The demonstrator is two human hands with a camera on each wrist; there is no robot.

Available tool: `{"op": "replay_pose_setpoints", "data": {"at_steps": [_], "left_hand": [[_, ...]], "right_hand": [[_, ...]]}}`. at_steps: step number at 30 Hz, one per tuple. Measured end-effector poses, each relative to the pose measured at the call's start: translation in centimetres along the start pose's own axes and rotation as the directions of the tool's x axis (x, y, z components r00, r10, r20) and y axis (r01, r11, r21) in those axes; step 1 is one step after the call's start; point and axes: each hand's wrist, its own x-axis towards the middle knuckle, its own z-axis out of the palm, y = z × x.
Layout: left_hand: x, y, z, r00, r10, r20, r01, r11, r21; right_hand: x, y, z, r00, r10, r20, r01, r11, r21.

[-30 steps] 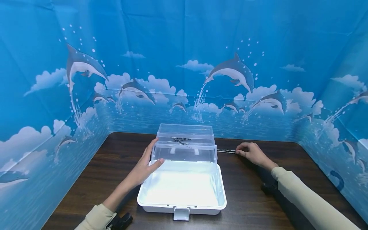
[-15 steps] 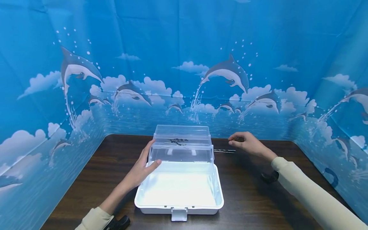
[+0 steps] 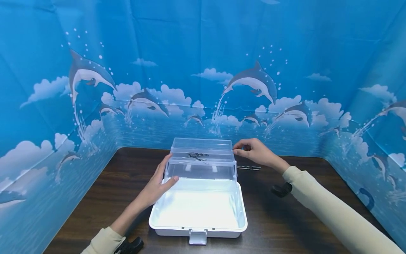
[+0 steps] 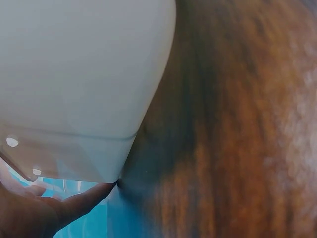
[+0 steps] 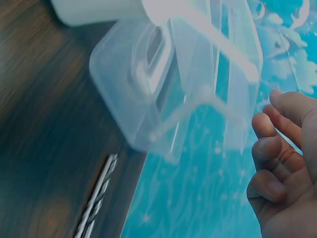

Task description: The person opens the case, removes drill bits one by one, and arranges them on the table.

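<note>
A white box [image 3: 198,231] stands with its clear tiered trays [image 3: 177,169] raised at the back; several dark drill bits [image 3: 197,155] show in an upper tray. My left hand [image 3: 153,188] rests straight-fingered on the left side, thumb over the edge; in the left wrist view, the hand [image 4: 64,210] touches the box [image 4: 74,84]. My right hand [image 3: 255,151], fingers loosely bent, is beside the upper tray's right end. In the right wrist view, the hand [image 5: 285,163] holds nothing visible near the clear trays [image 5: 116,89]. Long drill bits [image 3: 248,168] lie below it on the table.
The dark wooden table [image 3: 111,187] extends around the box. A blue cloth backdrop [image 3: 177,46] with dolphins stands behind and along both sides. Black straps with devices are on both wrists.
My right hand has moved left, away from the long drill bits, which stay on the table, to the upper tray's right end. My left hand has stayed on the box.
</note>
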Motion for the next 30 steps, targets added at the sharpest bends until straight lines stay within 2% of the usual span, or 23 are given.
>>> {"op": "replay_pose_setpoints", "data": {"at_steps": [10,17,23,26,30], "left_hand": [[-0.1,-0.1,-0.1,1.0,0.0,-0.006,0.0,1.0,0.006],[-0.3,-0.2,-0.1,1.0,-0.01,-0.009,0.01,1.0,0.005],[-0.2,-0.1,-0.2,1.0,0.0,-0.013,0.0,1.0,0.001],[-0.2,0.0,-0.2,1.0,0.001,-0.005,-0.001,1.0,-0.005],[-0.1,0.1,-0.2,1.0,0.005,0.003,-0.005,1.0,-0.002]], "right_hand": [[3.2,-2.7,2.7,0.996,-0.082,0.031,0.082,0.997,-0.004],[5.1,-4.8,4.0,0.983,-0.126,0.134,0.137,0.988,-0.075],[6.6,-6.1,4.5,0.958,-0.157,0.239,0.183,0.979,-0.092],[7.1,-6.3,4.8,0.945,-0.146,0.291,0.175,0.982,-0.074],[7.6,-6.3,5.1,0.939,-0.11,0.326,0.141,0.987,-0.073]]}}
